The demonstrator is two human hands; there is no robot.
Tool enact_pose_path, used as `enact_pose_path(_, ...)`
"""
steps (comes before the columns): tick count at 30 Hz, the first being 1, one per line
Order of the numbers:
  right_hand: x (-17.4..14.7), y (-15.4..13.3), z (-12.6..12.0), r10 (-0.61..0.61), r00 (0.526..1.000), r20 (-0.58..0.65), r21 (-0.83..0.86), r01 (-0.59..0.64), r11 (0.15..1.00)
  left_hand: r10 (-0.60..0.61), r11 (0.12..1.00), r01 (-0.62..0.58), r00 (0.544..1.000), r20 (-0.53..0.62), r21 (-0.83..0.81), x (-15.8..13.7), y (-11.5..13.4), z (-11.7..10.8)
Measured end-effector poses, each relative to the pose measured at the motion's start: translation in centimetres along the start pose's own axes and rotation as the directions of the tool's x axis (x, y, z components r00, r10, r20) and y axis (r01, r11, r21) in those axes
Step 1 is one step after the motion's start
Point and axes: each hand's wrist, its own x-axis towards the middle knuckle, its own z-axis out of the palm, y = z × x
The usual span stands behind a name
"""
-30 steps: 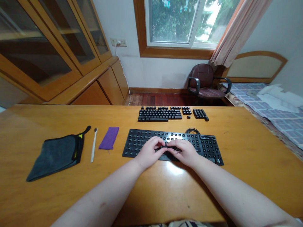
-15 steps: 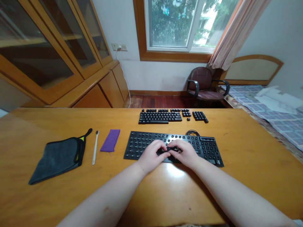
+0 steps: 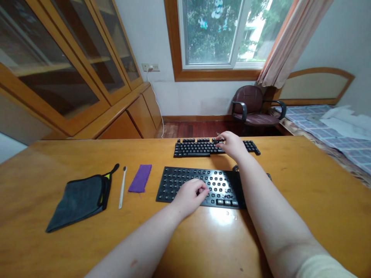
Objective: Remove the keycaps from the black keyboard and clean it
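Note:
A black keyboard (image 3: 174, 181) lies across the desk in front of me, most of its key posts bare. Several keycaps (image 3: 227, 202) are still seated along its near edge. My left hand (image 3: 191, 195) rests on the keyboard's middle, thumb and forefinger pinched together; whatever is between them is hidden. Farther off, loose black keycaps (image 3: 191, 148) sit in keyboard-like rows. Over their right part reaches my right hand (image 3: 232, 144), its thumb and fingertips closed round what looks like a small black keycap (image 3: 215, 141). My right forearm covers the keyboard's right end.
To the left lie a purple cloth (image 3: 140, 178), a white toothbrush (image 3: 122, 189) and a dark grey zip pouch (image 3: 81, 199). Water drops (image 3: 227, 213) dot the wooden desk (image 3: 185, 247) near the keyboard. A chair (image 3: 252, 104) stands beyond the far edge.
My right hand has left the keyboard and reached forward to the loose keycaps. My left hand stays on the keyboard, pinched. The view has shifted slightly.

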Motion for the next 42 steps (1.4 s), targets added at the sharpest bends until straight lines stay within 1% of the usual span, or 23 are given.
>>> enact_pose_path(2,-0.1,0.7,1.5,-0.007,0.994,0.113,-0.059,0.014,0.998,0.002,1.000,-0.002,1.000,0.013,0.006,0.0,-0.1,0.0)
enact_pose_path(5,-0.5,1.5,2.9,0.087,0.966,0.244,-0.158,-0.049,0.986,0.008,1.000,-0.008,1.000,0.019,0.009,0.0,-0.1,0.0)
enact_pose_path(8,-0.7,1.8,3.4,0.161,0.928,0.337,-0.190,-0.100,0.977,0.005,1.000,-0.006,1.000,0.023,0.010,0.0,-0.1,0.0)
enact_pose_path(11,-0.8,1.9,3.9,0.181,0.905,0.385,-0.174,-0.121,0.977,0.003,1.000,-0.003,1.000,0.020,0.003,0.0,-0.1,0.1)
enact_pose_path(16,-1.0,1.8,4.5,0.172,0.913,0.370,-0.179,-0.111,0.978,0.022,1.000,-0.022,1.000,0.018,-0.005,0.1,0.0,0.0)
enact_pose_path(22,-1.2,1.5,4.4,0.154,0.918,0.365,-0.184,-0.091,0.979,0.026,1.000,-0.026,0.999,0.025,0.000,0.1,0.1,-0.1)
enact_pose_path(32,-1.0,1.4,4.3,0.179,0.911,0.371,-0.190,-0.115,0.975,0.027,0.999,-0.026,0.999,0.018,-0.026,0.1,0.2,-0.1)
enact_pose_path(35,-1.0,1.4,4.3,0.181,0.908,0.378,-0.197,-0.113,0.974,0.030,0.999,-0.030,0.999,0.020,-0.020,0.1,0.1,-0.1)
enact_pose_path(39,-1.1,1.2,4.5,0.217,0.906,0.364,-0.210,-0.147,0.967,0.036,0.999,-0.036,0.999,0.031,-0.001,0.1,0.0,0.0)
enact_pose_path(42,-1.1,1.1,4.6,0.212,0.909,0.359,-0.217,-0.140,0.966,0.034,0.999,-0.034,0.999,0.029,0.001,0.1,0.0,0.0)
